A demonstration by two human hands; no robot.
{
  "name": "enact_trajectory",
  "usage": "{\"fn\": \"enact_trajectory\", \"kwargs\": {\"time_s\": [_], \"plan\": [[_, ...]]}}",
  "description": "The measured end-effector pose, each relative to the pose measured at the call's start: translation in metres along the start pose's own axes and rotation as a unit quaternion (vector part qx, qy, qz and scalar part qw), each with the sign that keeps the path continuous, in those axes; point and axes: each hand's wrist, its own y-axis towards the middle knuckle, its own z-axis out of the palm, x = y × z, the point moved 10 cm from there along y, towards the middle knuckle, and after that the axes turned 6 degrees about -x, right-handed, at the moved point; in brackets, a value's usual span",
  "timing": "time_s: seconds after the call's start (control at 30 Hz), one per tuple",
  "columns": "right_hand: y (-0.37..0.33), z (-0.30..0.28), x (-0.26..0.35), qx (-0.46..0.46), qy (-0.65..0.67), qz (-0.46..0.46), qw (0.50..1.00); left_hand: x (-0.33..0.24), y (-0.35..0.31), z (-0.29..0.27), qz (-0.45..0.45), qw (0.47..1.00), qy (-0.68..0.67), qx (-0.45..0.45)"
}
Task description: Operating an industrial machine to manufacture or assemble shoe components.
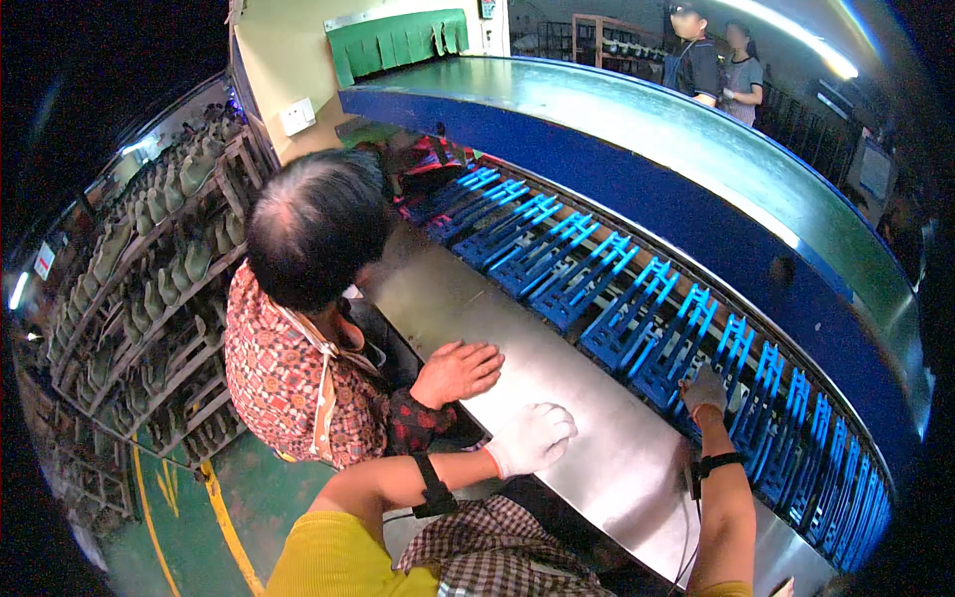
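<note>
Showing as brushed, shiny sheet metal: the steel bench [557, 368]. Looking like glossy moulded plastic: the blue racks [637, 318] along the conveyor. Wearing white knitted cloth gloves, matt and slightly rough: left hand [532, 438] and right hand [704, 390]. Gleaming with smooth painted metal: the blue housing [696, 199]. Hanging soft and matt: green cloth strips [398, 42].

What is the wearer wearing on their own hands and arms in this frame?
Both the left hand and the right hand wear white knit gloves with an orange cuff edge. The forearms are bare. A black strap circles the left forearm and a black band the right wrist, with a thin cable running down from it. Yellow short sleeves show at the lower edge.
</note>
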Motion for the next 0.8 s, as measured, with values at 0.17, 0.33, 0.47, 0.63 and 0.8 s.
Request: {"fn": "enact_trajectory", "kwargs": {"time_s": [0.17,0.33,0.47,0.63,0.8], "plan": [[0.01,0.009,-0.006,0.045,0.01,0.0,0.999,0.004,0.005,0.008,0.008,0.999,0.006,-0.031],[0.021,0.02,-0.019,0.058,0.015,0.009,0.998,0.014,0.011,0.026,-0.005,1.0,0.02,-0.017],[0.031,0.039,-0.038,0.048,0.032,0.018,0.998,0.02,0.017,0.039,-0.004,1.0,0.02,-0.017],[0.044,0.063,-0.051,0.022,0.01,-0.025,0.999,0.026,0.021,0.05,-0.006,1.0,0.021,-0.019],[0.048,0.083,-0.072,0.037,0.049,0.023,0.998,0.031,0.022,0.061,-0.008,1.0,0.024,-0.011]]}}
